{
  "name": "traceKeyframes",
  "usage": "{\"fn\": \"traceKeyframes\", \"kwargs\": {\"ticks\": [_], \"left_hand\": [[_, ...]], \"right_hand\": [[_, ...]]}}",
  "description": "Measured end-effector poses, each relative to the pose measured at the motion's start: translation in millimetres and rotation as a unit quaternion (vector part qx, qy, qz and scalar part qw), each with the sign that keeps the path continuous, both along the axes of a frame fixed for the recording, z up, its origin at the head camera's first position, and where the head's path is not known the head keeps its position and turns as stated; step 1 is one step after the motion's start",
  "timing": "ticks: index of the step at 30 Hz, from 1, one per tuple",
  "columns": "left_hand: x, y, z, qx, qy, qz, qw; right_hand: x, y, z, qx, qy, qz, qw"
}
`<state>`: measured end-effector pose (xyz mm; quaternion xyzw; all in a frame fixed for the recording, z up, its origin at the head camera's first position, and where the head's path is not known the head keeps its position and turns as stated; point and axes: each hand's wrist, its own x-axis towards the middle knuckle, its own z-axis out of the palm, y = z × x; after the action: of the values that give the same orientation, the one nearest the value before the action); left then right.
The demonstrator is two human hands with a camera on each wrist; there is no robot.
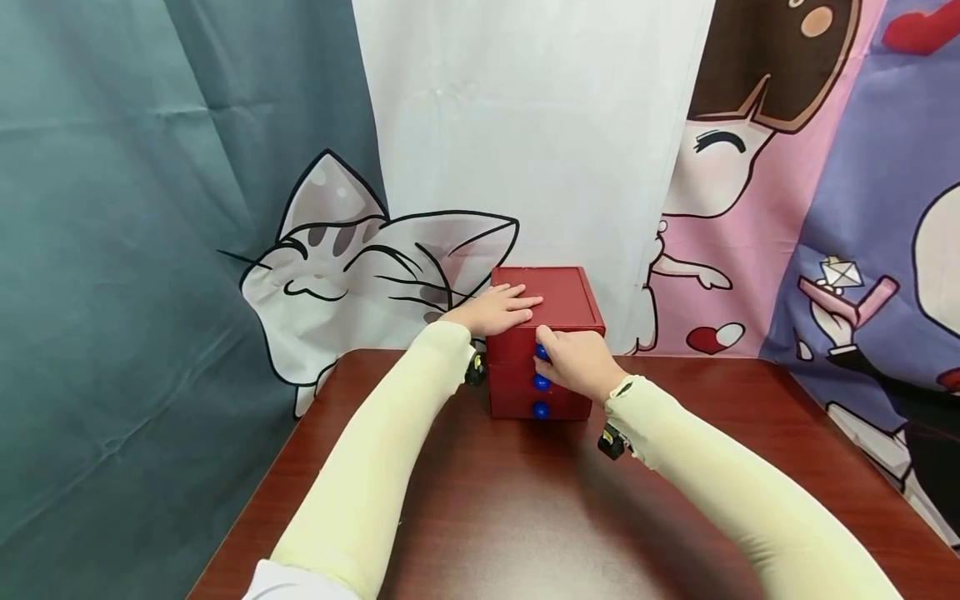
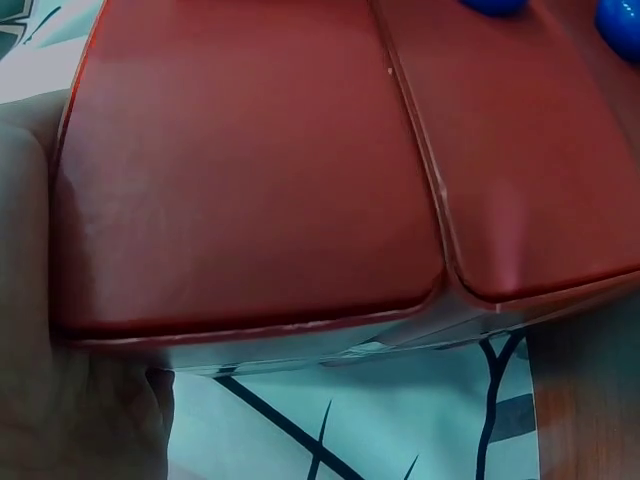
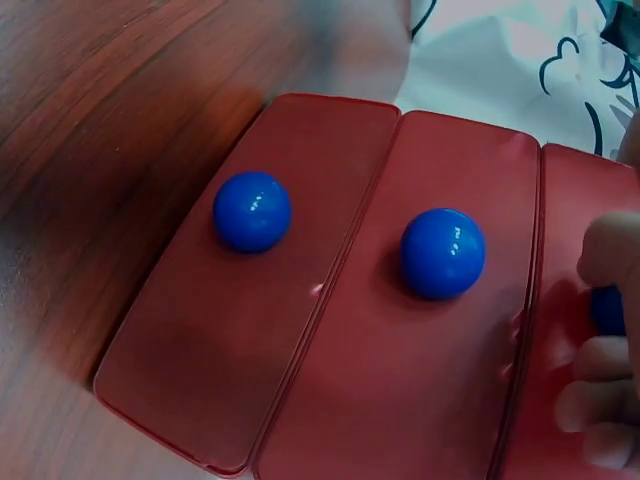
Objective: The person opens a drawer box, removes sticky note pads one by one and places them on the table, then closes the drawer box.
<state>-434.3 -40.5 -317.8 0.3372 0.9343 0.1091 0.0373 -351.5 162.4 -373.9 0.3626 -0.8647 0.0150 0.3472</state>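
Observation:
A small red drawer cabinet (image 1: 564,296) stands on the table with three drawers stacked in its front. Each drawer front carries a round blue knob; the middle knob (image 3: 443,253) and the bottom knob (image 3: 252,211) show fully in the right wrist view. My left hand (image 1: 495,310) rests on the cabinet's top near the left front edge, fingers stretched out flat. With curled fingers and thumb, my right hand (image 1: 577,360) grips the top knob (image 3: 606,310), which they partly cover. The drawer fronts sit close together with thin seams between them.
The dark red-brown wooden table (image 1: 480,517) spreads in front and to both sides of the cabinet. Close behind hangs a cloth backdrop (image 1: 540,133) printed with cartoon figures. Each wrist wears a small black camera, the left one (image 1: 476,368) beside the cabinet's side.

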Motion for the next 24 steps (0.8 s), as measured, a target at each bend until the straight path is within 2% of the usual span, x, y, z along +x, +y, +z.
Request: {"fn": "traceKeyframes", "kwargs": {"ticks": [9,17,24], "left_hand": [[-5.0,-0.4,-3.4,0.009,-0.005,-0.001,0.9999],[-1.8,-2.2,-6.5,0.021,-0.003,0.003,0.9998],[-1.2,-1.1,-5.7,0.016,0.018,0.000,0.9997]], "right_hand": [[14.6,0.7,2.6,0.017,-0.020,0.014,1.000],[27.9,1.3,-1.5,0.020,-0.013,0.024,0.999],[41.1,1.8,1.4,0.021,-0.007,0.027,0.999]]}}
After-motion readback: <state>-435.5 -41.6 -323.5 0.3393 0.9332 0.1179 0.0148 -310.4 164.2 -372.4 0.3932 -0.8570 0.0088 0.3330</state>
